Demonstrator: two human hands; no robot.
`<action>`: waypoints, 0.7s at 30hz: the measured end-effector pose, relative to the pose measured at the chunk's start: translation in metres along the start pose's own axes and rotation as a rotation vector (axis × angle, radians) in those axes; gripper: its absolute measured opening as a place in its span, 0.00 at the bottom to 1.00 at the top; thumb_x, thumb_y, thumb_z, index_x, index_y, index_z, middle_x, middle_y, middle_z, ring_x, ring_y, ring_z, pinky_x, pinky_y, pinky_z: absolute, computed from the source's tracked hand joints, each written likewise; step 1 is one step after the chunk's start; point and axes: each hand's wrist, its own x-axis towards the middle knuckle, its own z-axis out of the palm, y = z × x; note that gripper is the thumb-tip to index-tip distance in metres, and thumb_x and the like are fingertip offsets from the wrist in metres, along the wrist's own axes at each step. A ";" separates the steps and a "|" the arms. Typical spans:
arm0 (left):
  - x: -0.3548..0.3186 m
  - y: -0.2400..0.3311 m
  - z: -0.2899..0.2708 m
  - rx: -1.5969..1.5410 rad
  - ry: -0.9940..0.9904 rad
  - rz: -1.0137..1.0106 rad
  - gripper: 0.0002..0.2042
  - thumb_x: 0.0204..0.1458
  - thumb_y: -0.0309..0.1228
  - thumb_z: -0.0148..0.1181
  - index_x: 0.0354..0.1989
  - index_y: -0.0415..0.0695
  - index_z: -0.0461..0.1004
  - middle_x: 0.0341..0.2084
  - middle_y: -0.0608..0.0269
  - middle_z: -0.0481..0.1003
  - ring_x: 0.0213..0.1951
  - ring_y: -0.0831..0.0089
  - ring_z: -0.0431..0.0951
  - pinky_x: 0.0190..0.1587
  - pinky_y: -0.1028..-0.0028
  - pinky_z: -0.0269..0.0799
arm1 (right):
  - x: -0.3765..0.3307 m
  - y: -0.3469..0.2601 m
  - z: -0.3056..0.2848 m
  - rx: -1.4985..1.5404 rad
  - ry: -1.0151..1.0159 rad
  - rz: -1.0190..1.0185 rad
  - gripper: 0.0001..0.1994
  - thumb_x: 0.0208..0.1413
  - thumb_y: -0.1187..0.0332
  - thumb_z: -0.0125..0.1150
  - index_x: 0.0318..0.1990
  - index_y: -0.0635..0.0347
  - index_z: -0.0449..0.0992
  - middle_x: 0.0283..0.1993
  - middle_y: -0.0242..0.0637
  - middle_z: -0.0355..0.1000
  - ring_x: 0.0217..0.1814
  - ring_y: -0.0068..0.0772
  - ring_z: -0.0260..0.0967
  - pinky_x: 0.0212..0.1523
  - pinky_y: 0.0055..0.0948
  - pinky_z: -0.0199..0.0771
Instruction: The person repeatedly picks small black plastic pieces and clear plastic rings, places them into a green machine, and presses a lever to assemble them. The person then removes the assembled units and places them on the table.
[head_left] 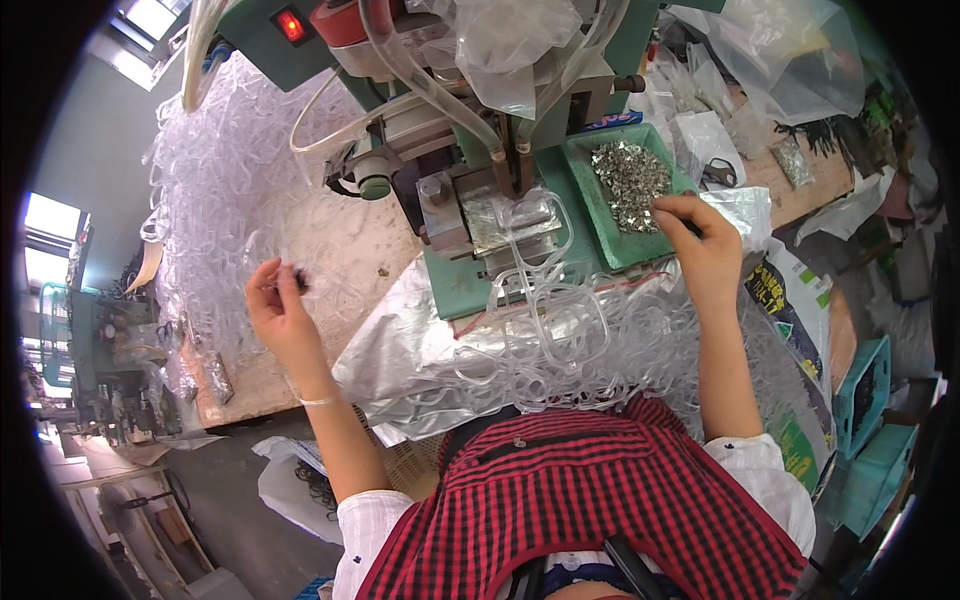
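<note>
We note a checked apron (560, 490) in red and black, edged in plain dark red, over white sleeves (365, 530) dotted with a few dark motifs. We log the machine base (442, 288) as dull green, the lit switch (290, 25) as glowing red, the round knob (374, 187) as green. We record the tray (603, 235) as mint green and the small metal pieces (632, 178) in it as silver. We see colourless, clear plastic loops (545, 345), a silvery sheet (400, 335), a pale tan tabletop (365, 240) and turquoise crates (882, 470).
</note>
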 end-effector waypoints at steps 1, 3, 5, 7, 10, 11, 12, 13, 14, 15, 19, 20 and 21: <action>-0.012 0.018 0.012 -0.083 -0.097 -0.030 0.04 0.62 0.23 0.59 0.43 0.39 0.72 0.35 0.59 0.78 0.36 0.76 0.78 0.39 0.76 0.75 | 0.005 -0.018 0.007 0.048 -0.058 -0.012 0.07 0.56 0.75 0.66 0.41 0.64 0.83 0.39 0.32 0.81 0.43 0.21 0.76 0.47 0.22 0.73; -0.045 0.044 0.036 -0.255 -0.247 -0.075 0.05 0.61 0.21 0.59 0.41 0.39 0.69 0.37 0.57 0.79 0.37 0.76 0.79 0.40 0.76 0.77 | 0.020 -0.045 0.027 0.139 -0.161 -0.101 0.06 0.55 0.76 0.66 0.40 0.65 0.82 0.39 0.32 0.81 0.43 0.21 0.76 0.47 0.22 0.73; -0.076 0.059 0.060 -0.384 -0.357 -0.091 0.06 0.61 0.19 0.59 0.40 0.40 0.67 0.39 0.55 0.80 0.38 0.74 0.81 0.42 0.75 0.78 | 0.033 -0.062 0.050 0.232 -0.226 -0.177 0.05 0.55 0.76 0.66 0.39 0.65 0.81 0.39 0.33 0.80 0.43 0.21 0.75 0.47 0.22 0.73; -0.095 0.065 0.065 -0.459 -0.493 -0.165 0.07 0.60 0.19 0.59 0.40 0.40 0.66 0.40 0.53 0.80 0.39 0.71 0.82 0.42 0.72 0.79 | 0.041 -0.062 0.076 0.333 -0.269 -0.182 0.05 0.54 0.77 0.66 0.38 0.66 0.80 0.39 0.33 0.80 0.42 0.21 0.75 0.47 0.23 0.73; -0.096 0.078 0.059 -0.764 -0.638 -0.236 0.05 0.61 0.21 0.56 0.41 0.39 0.66 0.41 0.49 0.78 0.37 0.63 0.81 0.39 0.66 0.81 | 0.028 -0.062 0.091 0.426 -0.249 -0.223 0.15 0.52 0.79 0.66 0.48 0.66 0.75 0.40 0.32 0.77 0.45 0.21 0.74 0.49 0.24 0.73; -0.085 0.078 0.058 -0.811 -0.596 -0.190 0.05 0.61 0.21 0.55 0.41 0.39 0.66 0.41 0.48 0.77 0.36 0.62 0.81 0.39 0.65 0.82 | 0.027 -0.062 0.092 0.412 -0.251 -0.201 0.17 0.52 0.79 0.66 0.50 0.65 0.74 0.41 0.32 0.77 0.46 0.21 0.74 0.49 0.24 0.73; -0.075 0.082 0.057 -0.850 -0.560 -0.148 0.05 0.62 0.21 0.54 0.42 0.39 0.66 0.41 0.48 0.76 0.36 0.60 0.81 0.38 0.64 0.82 | 0.025 -0.062 0.091 0.403 -0.249 -0.170 0.19 0.53 0.80 0.66 0.53 0.65 0.73 0.41 0.32 0.77 0.46 0.22 0.74 0.50 0.24 0.73; -0.062 0.091 0.058 -0.803 -0.436 -0.073 0.04 0.62 0.22 0.53 0.42 0.38 0.65 0.41 0.47 0.75 0.35 0.60 0.81 0.38 0.62 0.83 | 0.028 -0.066 0.091 0.395 -0.246 -0.158 0.21 0.53 0.80 0.65 0.56 0.64 0.72 0.41 0.32 0.76 0.47 0.22 0.74 0.50 0.24 0.73; -0.050 0.103 0.060 -0.754 -0.314 0.003 0.04 0.63 0.22 0.53 0.42 0.38 0.65 0.42 0.46 0.74 0.35 0.59 0.81 0.37 0.61 0.84 | 0.028 -0.066 0.092 0.468 -0.287 -0.109 0.22 0.53 0.80 0.65 0.57 0.64 0.71 0.41 0.32 0.76 0.47 0.23 0.74 0.51 0.24 0.73; -0.038 0.121 0.060 -0.736 -0.318 0.104 0.04 0.63 0.21 0.52 0.43 0.38 0.65 0.43 0.46 0.74 0.36 0.59 0.81 0.38 0.60 0.84 | 0.029 -0.066 0.093 0.544 -0.332 -0.065 0.23 0.54 0.81 0.65 0.59 0.64 0.69 0.40 0.32 0.76 0.47 0.24 0.75 0.51 0.24 0.73; -0.002 0.133 0.090 -0.416 -0.132 0.348 0.07 0.63 0.21 0.54 0.47 0.36 0.66 0.42 0.49 0.75 0.42 0.65 0.79 0.39 0.59 0.84 | 0.020 -0.080 0.103 0.851 -0.375 0.063 0.24 0.54 0.78 0.66 0.60 0.63 0.70 0.38 0.31 0.78 0.44 0.19 0.73 0.48 0.21 0.72; 0.010 0.120 0.093 -0.644 -0.161 0.310 0.06 0.63 0.22 0.55 0.46 0.36 0.67 0.41 0.50 0.76 0.42 0.66 0.79 0.39 0.60 0.84 | 0.017 -0.084 0.106 0.931 -0.364 0.089 0.24 0.53 0.75 0.67 0.59 0.62 0.71 0.36 0.29 0.78 0.41 0.15 0.71 0.45 0.20 0.71; 0.008 0.125 0.094 -0.696 -0.180 0.263 0.06 0.63 0.22 0.55 0.45 0.36 0.67 0.42 0.50 0.76 0.42 0.65 0.79 0.39 0.61 0.83 | 0.016 -0.083 0.105 0.902 -0.359 0.102 0.25 0.54 0.77 0.66 0.61 0.63 0.70 0.42 0.33 0.78 0.45 0.20 0.73 0.49 0.22 0.72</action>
